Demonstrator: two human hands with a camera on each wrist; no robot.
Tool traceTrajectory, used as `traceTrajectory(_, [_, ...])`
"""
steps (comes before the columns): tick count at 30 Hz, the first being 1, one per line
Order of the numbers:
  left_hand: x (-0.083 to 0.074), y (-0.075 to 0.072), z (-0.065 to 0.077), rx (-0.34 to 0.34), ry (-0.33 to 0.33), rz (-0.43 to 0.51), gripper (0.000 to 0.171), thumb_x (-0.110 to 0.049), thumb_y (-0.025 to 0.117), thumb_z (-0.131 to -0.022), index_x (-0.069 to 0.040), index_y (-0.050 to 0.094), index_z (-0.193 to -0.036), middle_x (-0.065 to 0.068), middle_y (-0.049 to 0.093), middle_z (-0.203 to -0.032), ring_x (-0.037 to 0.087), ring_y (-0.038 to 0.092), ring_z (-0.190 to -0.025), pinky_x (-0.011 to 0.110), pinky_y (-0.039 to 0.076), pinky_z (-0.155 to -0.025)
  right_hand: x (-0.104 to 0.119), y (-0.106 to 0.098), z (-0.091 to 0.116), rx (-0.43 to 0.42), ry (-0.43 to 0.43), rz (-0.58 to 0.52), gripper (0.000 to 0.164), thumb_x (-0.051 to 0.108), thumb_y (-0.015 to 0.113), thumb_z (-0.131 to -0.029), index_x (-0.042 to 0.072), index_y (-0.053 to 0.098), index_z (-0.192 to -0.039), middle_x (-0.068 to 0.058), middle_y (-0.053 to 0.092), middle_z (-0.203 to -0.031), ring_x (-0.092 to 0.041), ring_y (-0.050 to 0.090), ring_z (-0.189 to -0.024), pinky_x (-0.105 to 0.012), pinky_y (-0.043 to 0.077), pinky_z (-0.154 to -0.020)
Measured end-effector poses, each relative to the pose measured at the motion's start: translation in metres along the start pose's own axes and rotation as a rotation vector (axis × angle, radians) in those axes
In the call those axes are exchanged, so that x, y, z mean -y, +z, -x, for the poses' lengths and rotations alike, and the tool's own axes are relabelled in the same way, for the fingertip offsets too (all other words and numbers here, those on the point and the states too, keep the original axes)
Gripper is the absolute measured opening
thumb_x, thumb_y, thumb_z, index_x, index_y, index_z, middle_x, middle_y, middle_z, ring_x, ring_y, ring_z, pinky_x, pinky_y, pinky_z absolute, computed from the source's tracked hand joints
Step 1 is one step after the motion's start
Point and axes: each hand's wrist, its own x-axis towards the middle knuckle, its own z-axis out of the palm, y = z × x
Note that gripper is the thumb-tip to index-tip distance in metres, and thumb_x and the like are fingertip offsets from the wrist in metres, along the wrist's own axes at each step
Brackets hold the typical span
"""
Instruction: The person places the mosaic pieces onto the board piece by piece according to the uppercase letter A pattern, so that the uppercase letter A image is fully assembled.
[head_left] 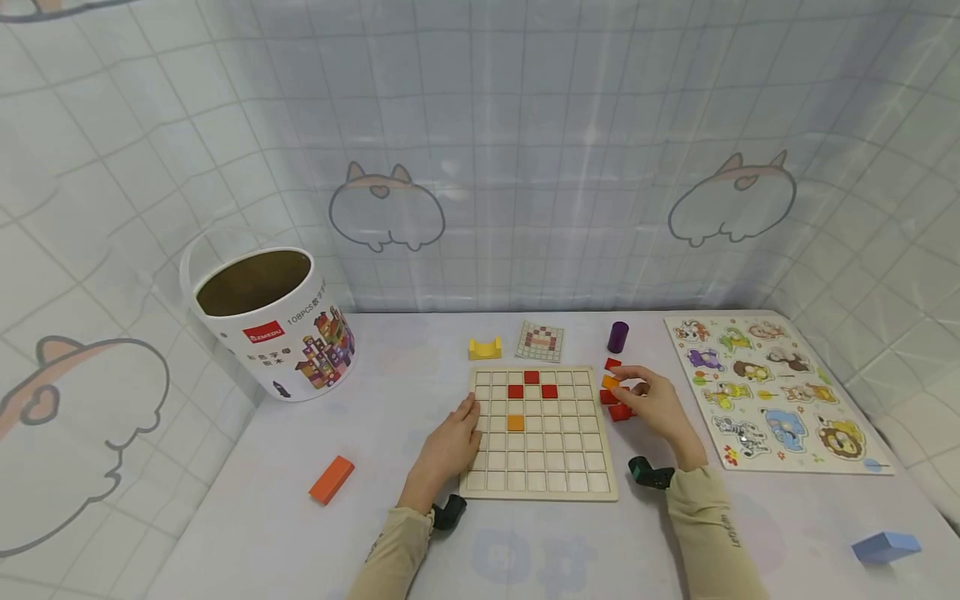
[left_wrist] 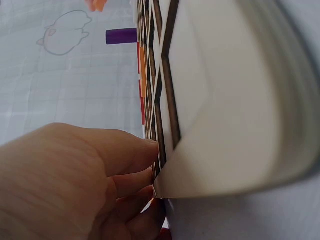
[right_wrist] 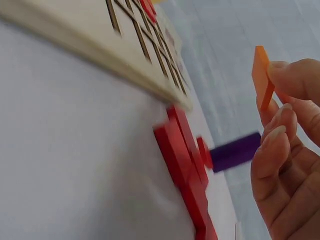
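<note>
My right hand [head_left: 652,402] pinches an orange square tile [right_wrist: 262,77] between thumb and fingertips, raised above a small cluster of loose red tiles [right_wrist: 175,155] right of the board. At the left edge of a wooden grid board [head_left: 538,495], my left hand [head_left: 448,443] rests with its fingertips against the rim. The left wrist view has the fingers [left_wrist: 132,150] close up at a board corner. Three red tiles [head_left: 532,377] lie in the upper cells of the grid, and one orange tile [head_left: 515,423] lies lower down.
Behind the board are a patterned grid card [head_left: 540,342], a yellow arch block [head_left: 485,348] and a purple cylinder [head_left: 618,337]. An animal puzzle board [head_left: 780,392] lies right. A white bucket [head_left: 285,333] and an orange block [head_left: 332,480] stand left; a blue block [head_left: 885,547] sits front right.
</note>
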Motion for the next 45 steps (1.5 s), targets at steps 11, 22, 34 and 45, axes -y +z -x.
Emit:
traceTrajectory(11, [-0.001, -0.001, -0.001, 0.015, -0.006, -0.002, 0.052, -0.018, 0.051, -0.099, 0.004, 0.039, -0.145, 0.016, 0.031, -0.157, 0.029, 0.035, -0.144, 0.046, 0.036, -0.117, 0.014, 0.027, -0.001, 0.090, -0.052, -0.052, 0.030, 0.013, 0.067, -0.091, 0.003, 0.064, -0.119, -0.019, 0.066, -0.111, -0.010, 0.052, -0.065, -0.020, 0.046, -0.050])
traceTrajectory(22, [0.001, 0.002, -0.002, 0.021, -0.016, 0.003, 0.053, -0.017, 0.051, -0.099, 0.004, 0.038, -0.146, 0.016, 0.029, -0.158, 0.030, 0.035, -0.144, 0.046, 0.035, -0.117, 0.028, 0.059, -0.002, 0.175, -0.109, -0.086, 0.025, 0.012, 0.067, -0.090, 0.007, 0.067, -0.114, -0.015, 0.067, -0.111, -0.010, 0.052, -0.065, -0.018, 0.043, -0.052])
traceTrajectory(34, [0.000, -0.001, 0.001, 0.019, -0.017, 0.010, 0.052, -0.017, 0.051, -0.099, 0.005, 0.038, -0.145, 0.016, 0.030, -0.158, 0.030, 0.034, -0.144, 0.046, 0.034, -0.117, 0.028, 0.088, -0.003, 0.282, -0.192, -0.085, 0.023, 0.010, 0.066, -0.090, 0.008, 0.067, -0.113, -0.014, 0.067, -0.116, -0.009, 0.051, -0.061, -0.017, 0.044, -0.052])
traceTrajectory(45, [0.001, 0.000, 0.000, 0.015, -0.004, 0.008, 0.053, -0.017, 0.050, -0.099, 0.005, 0.038, -0.146, 0.018, 0.029, -0.157, 0.032, 0.036, -0.143, 0.047, 0.035, -0.117, 0.022, 0.102, -0.001, 0.268, -0.233, 0.136, 0.021, 0.017, 0.072, -0.086, 0.019, 0.071, -0.107, 0.006, 0.064, -0.092, -0.008, 0.047, -0.066, -0.019, 0.041, -0.056])
